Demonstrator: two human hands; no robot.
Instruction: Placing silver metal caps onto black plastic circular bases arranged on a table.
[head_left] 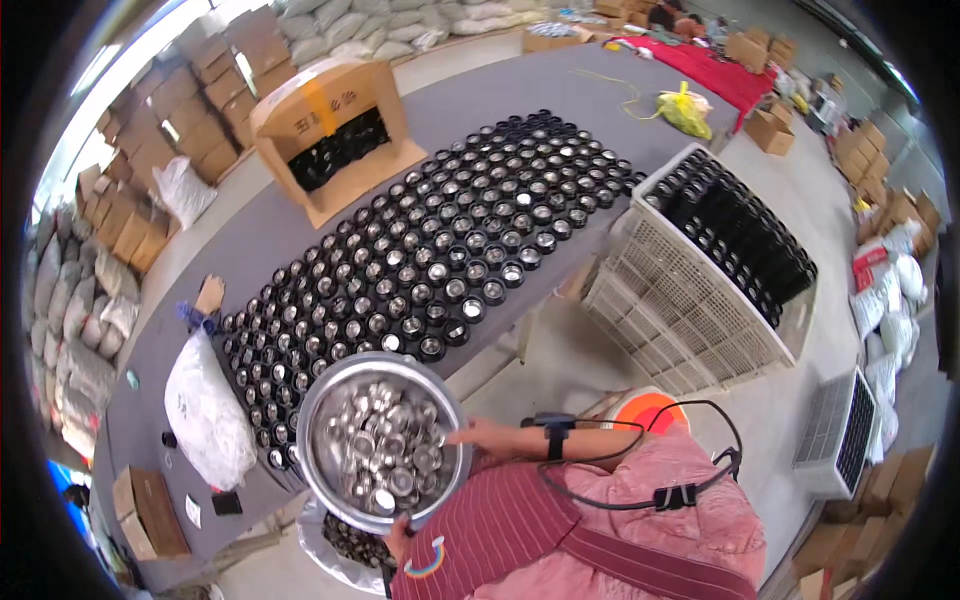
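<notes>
I hold a round metal bowl [318,400] full of small silver caps [385,450] close to my chest, over the near edge of the grey table [470,95]. My left hand [400,543] grips the bowl from below at its near rim. At the bowl's right rim is my right hand [478,436], fingers stretched over the edge toward the caps. A black band and cable sit on that wrist. Just beyond the bowl, many small black jars [440,240] stand in rows across the table.
A white slatted crate [680,300] packed with black jars stands right of the table. An open cardboard box [330,125] with more jars lies at the table's far side. A white plastic bag [205,410] lies at the left. Cartons and sacks line the room.
</notes>
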